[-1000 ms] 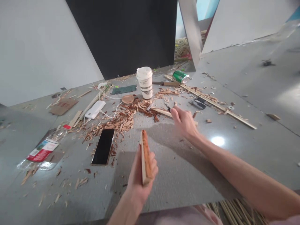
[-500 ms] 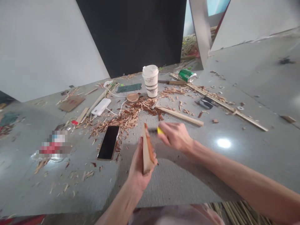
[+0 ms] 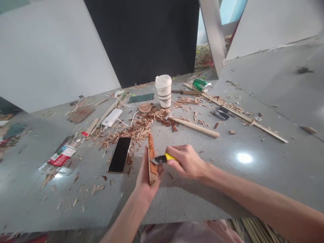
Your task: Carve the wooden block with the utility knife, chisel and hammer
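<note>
My left hand (image 3: 145,180) is wrapped round a piece of wood (image 3: 152,158), pale on one side and reddish-brown on the other, held upright over the table. In my right hand (image 3: 186,161) is a utility knife (image 3: 162,159) with a yellow handle and a black front end. Its blade tip touches the reddish face of the wood, about halfway along. Reddish wood shavings (image 3: 141,128) lie heaped on the table beyond the hands. A black-screened phone (image 3: 119,155) lies flat to the left of my left hand.
A lidded paper cup (image 3: 163,91) stands behind the shavings. A wooden stick (image 3: 194,127), a long strip (image 3: 268,130) and a green can (image 3: 201,85) lie to the right. A plastic bottle (image 3: 63,154) and a white power bank (image 3: 112,117) with a cable lie left.
The knife has come down along the wood from near its top end to about the middle. The wood has turned to show more of its reddish face.
</note>
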Demonstrator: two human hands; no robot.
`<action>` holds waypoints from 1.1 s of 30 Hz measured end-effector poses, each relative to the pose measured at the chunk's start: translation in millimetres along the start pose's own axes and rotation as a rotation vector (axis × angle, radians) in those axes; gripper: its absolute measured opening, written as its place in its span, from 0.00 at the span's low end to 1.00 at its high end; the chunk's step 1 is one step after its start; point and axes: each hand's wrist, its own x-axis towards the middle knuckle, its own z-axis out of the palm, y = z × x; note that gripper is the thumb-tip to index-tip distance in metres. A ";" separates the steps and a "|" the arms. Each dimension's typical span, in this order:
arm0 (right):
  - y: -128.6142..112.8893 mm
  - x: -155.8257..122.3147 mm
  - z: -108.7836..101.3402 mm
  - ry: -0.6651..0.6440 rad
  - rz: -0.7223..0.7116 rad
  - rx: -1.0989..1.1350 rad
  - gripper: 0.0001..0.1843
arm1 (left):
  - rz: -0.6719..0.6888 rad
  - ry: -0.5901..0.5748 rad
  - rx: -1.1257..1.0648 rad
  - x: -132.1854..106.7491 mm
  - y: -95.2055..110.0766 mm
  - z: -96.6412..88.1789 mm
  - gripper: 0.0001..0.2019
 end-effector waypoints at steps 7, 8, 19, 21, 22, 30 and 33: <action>44.5 21.4 -27.8 0.219 0.538 -0.297 0.21 | -0.155 -0.241 -0.097 -24.2 -36.0 6.9 0.23; 47.0 21.2 -33.3 0.253 0.529 -0.292 0.21 | -0.165 -0.239 -0.095 -23.8 -35.4 7.0 0.23; -1.1 -1.3 -8.9 0.104 -0.086 -0.061 0.26 | -0.046 0.019 -0.086 -9.9 -12.8 9.5 0.18; 7.6 2.5 -8.1 0.094 -0.052 -0.141 0.29 | -0.087 -0.056 -0.109 -14.3 -19.3 11.3 0.17; 14.6 5.3 -9.7 0.084 0.005 -0.191 0.29 | -0.097 -0.091 -0.127 -17.5 -22.8 12.1 0.16; 53.2 15.1 -46.6 0.276 0.496 -0.321 0.21 | -0.070 -0.243 -0.048 -27.3 -17.8 7.1 0.16; 35.5 7.9 -41.3 0.257 0.257 -0.144 0.20 | -0.015 -0.201 -0.019 -13.4 -5.7 1.9 0.16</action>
